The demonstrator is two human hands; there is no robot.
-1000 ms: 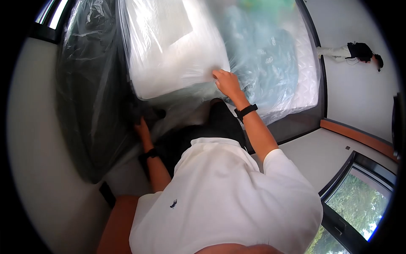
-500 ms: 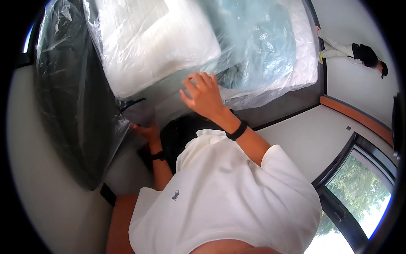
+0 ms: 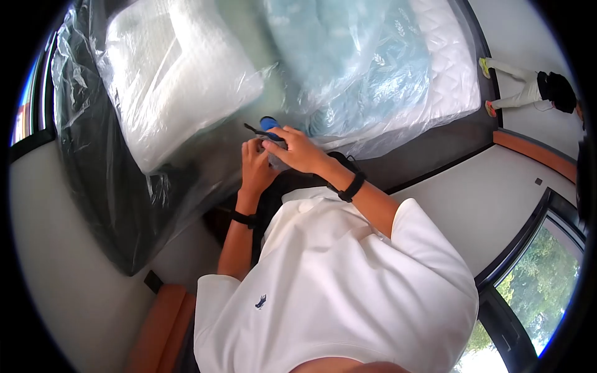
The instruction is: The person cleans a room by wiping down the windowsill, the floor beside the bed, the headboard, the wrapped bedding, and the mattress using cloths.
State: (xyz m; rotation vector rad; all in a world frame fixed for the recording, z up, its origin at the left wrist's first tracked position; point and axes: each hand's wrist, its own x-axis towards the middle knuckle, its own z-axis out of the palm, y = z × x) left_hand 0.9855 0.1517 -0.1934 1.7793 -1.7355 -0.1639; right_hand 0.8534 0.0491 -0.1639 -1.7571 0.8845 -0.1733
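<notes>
My right hand (image 3: 300, 150) is closed around a small blue-and-black object (image 3: 268, 123). Its rounded blue end and a thin dark strip stick out past the fingers; the exact kind is unclear. Just left of it, my left hand (image 3: 256, 165) has its fingers curled against the near side of the same object, and the palm hides what lies between. Both hands are over the near edge of a bed covered in clear plastic film (image 3: 217, 133). Under the film lie a folded white quilt (image 3: 180, 81) and pale blue bedding (image 3: 385, 74).
Dark bedding (image 3: 99, 186) under plastic hangs over the left side. A white quilted mattress edge (image 3: 451, 68) is at the right. Another person (image 3: 528, 84) stands on the floor farther right. An orange bench-like block (image 3: 158, 329) is lower left, and a window (image 3: 541, 286) lower right.
My left hand has come up and right from the dark bedding's corner to meet my right hand. The right fingers, loosely curled before, now grip the blue-and-black object. The other person has shifted.
</notes>
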